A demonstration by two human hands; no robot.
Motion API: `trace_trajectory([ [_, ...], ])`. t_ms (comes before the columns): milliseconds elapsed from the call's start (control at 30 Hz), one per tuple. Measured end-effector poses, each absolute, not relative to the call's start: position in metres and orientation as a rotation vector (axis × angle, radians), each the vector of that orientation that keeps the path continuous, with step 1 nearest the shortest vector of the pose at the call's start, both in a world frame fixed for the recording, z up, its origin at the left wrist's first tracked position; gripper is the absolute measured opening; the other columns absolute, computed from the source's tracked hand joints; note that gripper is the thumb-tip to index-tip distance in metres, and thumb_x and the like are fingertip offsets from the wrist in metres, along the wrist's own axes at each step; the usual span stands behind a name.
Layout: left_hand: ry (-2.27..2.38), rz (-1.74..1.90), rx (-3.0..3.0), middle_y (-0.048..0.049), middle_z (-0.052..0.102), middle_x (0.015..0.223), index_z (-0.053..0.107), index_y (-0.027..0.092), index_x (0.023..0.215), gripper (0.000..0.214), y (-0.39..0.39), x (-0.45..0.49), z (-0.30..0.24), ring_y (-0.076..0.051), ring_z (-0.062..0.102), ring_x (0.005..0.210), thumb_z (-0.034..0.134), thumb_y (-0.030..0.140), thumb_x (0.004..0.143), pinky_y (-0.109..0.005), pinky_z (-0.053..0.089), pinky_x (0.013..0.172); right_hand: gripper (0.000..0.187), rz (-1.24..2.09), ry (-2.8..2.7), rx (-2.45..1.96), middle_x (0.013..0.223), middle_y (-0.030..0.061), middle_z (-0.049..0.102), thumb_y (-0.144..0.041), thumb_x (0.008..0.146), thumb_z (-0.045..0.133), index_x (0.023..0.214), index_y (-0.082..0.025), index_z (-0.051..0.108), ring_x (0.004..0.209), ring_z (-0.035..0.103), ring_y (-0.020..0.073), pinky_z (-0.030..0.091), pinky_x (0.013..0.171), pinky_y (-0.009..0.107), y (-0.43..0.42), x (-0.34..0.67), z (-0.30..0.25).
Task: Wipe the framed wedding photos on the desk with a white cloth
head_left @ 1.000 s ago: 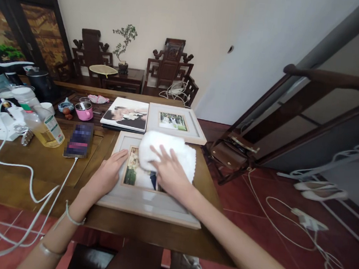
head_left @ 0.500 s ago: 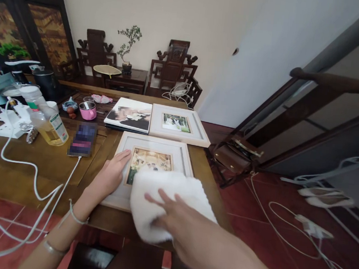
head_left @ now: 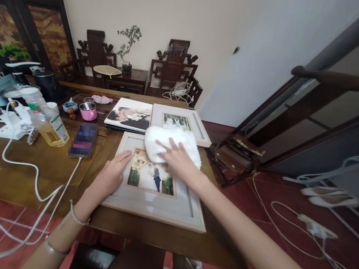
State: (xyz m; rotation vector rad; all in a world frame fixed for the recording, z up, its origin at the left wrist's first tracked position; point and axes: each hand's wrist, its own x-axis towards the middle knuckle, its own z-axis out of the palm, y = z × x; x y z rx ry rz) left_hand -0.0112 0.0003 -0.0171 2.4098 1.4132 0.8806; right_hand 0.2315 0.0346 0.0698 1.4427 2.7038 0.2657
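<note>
A light wooden picture frame lies flat near the table's front edge, with a wedding photo inside a wide pale mat. Along its left side rests my left hand, fingers stretched out together over the border; its thumb cannot be made out. At the frame's upper edge my right hand presses on a fluffy white cloth, its fingers spread over the top and partly sunk into the folds. The cloth covers the frame's upper right part and overlaps the bottom of a second framed photo behind.
A white photo panel lies beside the second frame. On the left are a phone on a charging cable, a bottle of yellow liquid, a white power strip and a pink cup. A dark wooden chair stands at the right.
My right hand has pushed the white cloth away from me, from the frame's lower right to its upper edge, uncovering the photo. My left hand stays on the frame's left side.
</note>
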Motion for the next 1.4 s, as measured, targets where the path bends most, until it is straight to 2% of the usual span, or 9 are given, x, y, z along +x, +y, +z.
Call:
trace_trajectory([
  [200, 1.435, 0.826, 2.403, -0.014, 0.047, 0.149, 0.048, 0.014, 0.141, 0.073, -0.001, -0.01, -0.014, -0.023, 0.039, 0.142, 0.035, -0.008, 0.073, -0.05, 0.035, 0.118, 0.06, -0.113, 2.572, 1.326, 0.157, 0.0124, 0.034, 0.007, 0.071, 0.057, 0.126, -0.015, 0.066, 0.139, 0.029, 0.0516, 0.036, 0.106, 0.069, -0.046, 0.218, 0.083],
  [367, 1.461, 0.797, 2.404, -0.0137, 0.047, 0.149, 0.047, 0.015, 0.142, 0.075, -0.002, -0.009, -0.012, -0.023, 0.039, 0.142, 0.035, -0.009, 0.072, -0.05, 0.034, 0.119, 0.057, -0.43, 2.55, 1.134, 0.155, 0.006, 0.038, 0.004, 0.067, 0.059, 0.115, -0.024, 0.072, 0.138, 0.034, 0.049, 0.043, 0.102, 0.067, -0.105, 0.219, 0.101],
  [467, 1.451, 0.805, 2.413, -0.0141, 0.048, 0.149, 0.047, 0.015, 0.141, 0.074, -0.002, -0.008, -0.012, -0.023, 0.04, 0.142, 0.035, -0.008, 0.072, -0.05, 0.035, 0.118, 0.057, -0.393, 2.642, 1.202, 0.158, 0.0064, 0.033, 0.002, 0.07, 0.054, 0.119, -0.023, 0.07, 0.141, 0.027, 0.0484, 0.038, 0.105, 0.07, -0.099, 0.22, 0.085],
  [600, 1.43, 0.818, 2.421, -0.0149, 0.049, 0.148, 0.048, 0.014, 0.141, 0.074, -0.001, -0.008, -0.012, -0.023, 0.039, 0.142, 0.034, -0.009, 0.072, -0.051, 0.035, 0.118, 0.065, -0.056, 2.682, 1.451, 0.159, 0.0096, 0.031, 0.007, 0.071, 0.048, 0.127, -0.02, 0.066, 0.142, 0.026, 0.0489, 0.034, 0.104, 0.072, -0.042, 0.219, 0.061],
  [767, 1.436, 0.802, 2.422, -0.0146, 0.048, 0.148, 0.049, 0.014, 0.139, 0.074, 0.0, -0.01, -0.014, -0.023, 0.039, 0.142, 0.034, -0.01, 0.071, -0.05, 0.035, 0.118, 0.05, 0.291, 2.632, 1.616, 0.161, 0.0105, 0.027, 0.004, 0.081, 0.047, 0.122, -0.017, 0.068, 0.143, 0.021, 0.0503, 0.034, 0.102, 0.073, 0.035, 0.215, 0.053],
  [867, 1.435, 0.834, 2.411, -0.014, 0.048, 0.148, 0.049, 0.015, 0.139, 0.074, 0.0, -0.01, -0.016, -0.022, 0.04, 0.142, 0.035, -0.009, 0.071, -0.05, 0.035, 0.117, 0.052, 0.244, 2.632, 1.554, 0.16, 0.0109, 0.03, 0.003, 0.08, 0.05, 0.123, -0.02, 0.067, 0.142, 0.024, 0.0494, 0.033, 0.101, 0.074, 0.03, 0.21, 0.055],
  [1000, 1.439, 0.849, 2.406, -0.0137, 0.049, 0.148, 0.047, 0.016, 0.141, 0.074, -0.001, -0.009, -0.015, -0.022, 0.04, 0.142, 0.035, -0.009, 0.072, -0.049, 0.035, 0.118, 0.06, -0.086, 2.634, 1.376, 0.159, 0.0123, 0.031, 0.004, 0.071, 0.056, 0.125, -0.02, 0.066, 0.142, 0.025, 0.0497, 0.031, 0.104, 0.073, -0.033, 0.207, 0.074],
  [1200, 1.459, 0.791, 2.411, -0.0147, 0.048, 0.148, 0.047, 0.013, 0.141, 0.069, -0.002, -0.007, -0.01, -0.023, 0.04, 0.142, 0.034, -0.007, 0.076, -0.048, 0.035, 0.118, 0.055, -0.604, 2.598, 1.108, 0.159, 0.0044, 0.031, -0.001, 0.069, 0.057, 0.117, -0.024, 0.07, 0.144, 0.022, 0.0468, 0.032, 0.106, 0.072, -0.105, 0.214, 0.101],
  [1400, 1.471, 0.797, 2.418, -0.0146, 0.048, 0.148, 0.048, 0.014, 0.14, 0.07, -0.001, -0.007, -0.013, -0.023, 0.041, 0.141, 0.034, -0.007, 0.075, -0.048, 0.037, 0.117, 0.064, -0.188, 2.643, 1.465, 0.161, 0.0086, 0.026, 0.003, 0.074, 0.05, 0.132, -0.02, 0.061, 0.145, 0.019, 0.0465, 0.029, 0.107, 0.071, -0.039, 0.209, 0.067],
])
